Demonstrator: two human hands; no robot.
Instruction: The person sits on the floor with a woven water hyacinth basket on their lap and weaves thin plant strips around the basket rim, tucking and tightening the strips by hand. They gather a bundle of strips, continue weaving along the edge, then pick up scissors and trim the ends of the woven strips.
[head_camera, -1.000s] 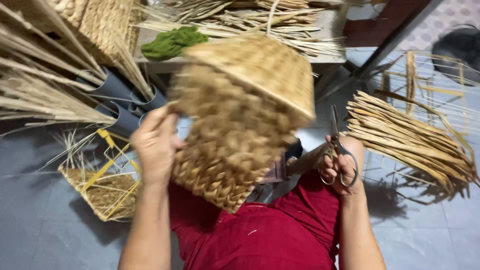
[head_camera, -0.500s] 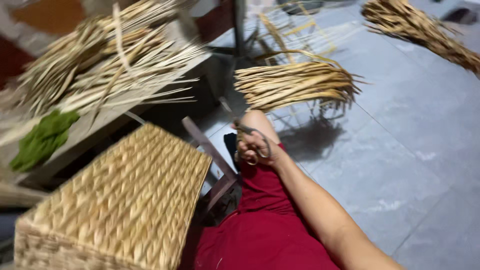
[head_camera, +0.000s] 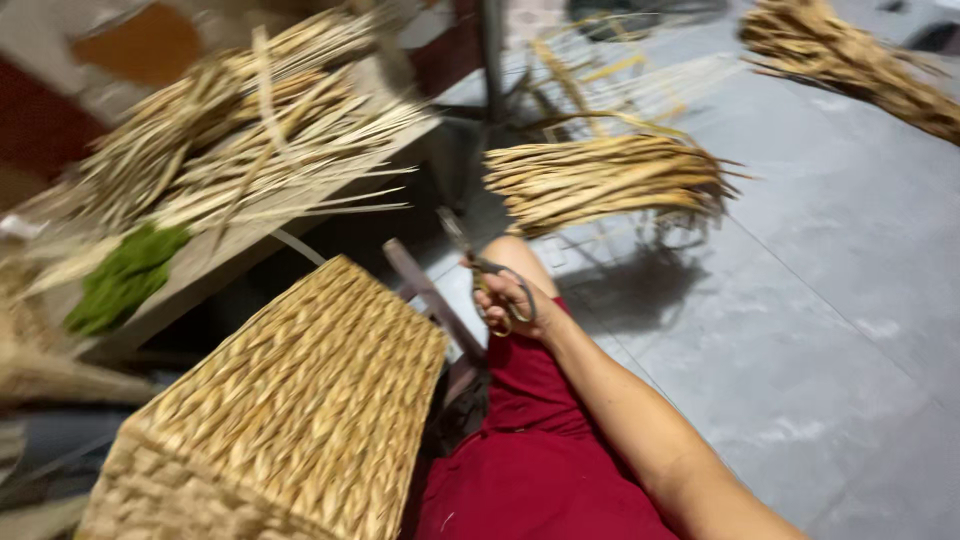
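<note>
1. Down on the red-clothed lap, the right hand (head_camera: 508, 300) is seen closed through the handles of a pair of scissors (head_camera: 480, 272), blades pointing up and away.
2. Lower left, a woven basket (head_camera: 290, 420) lies tilted, its walls seemingly fully plaited; trimming is judged the remaining work.
3. No left hand is visible, so its grip cannot be told.
4. Loose straw bundles (head_camera: 600, 175) lie on the floor, unused.
</note>
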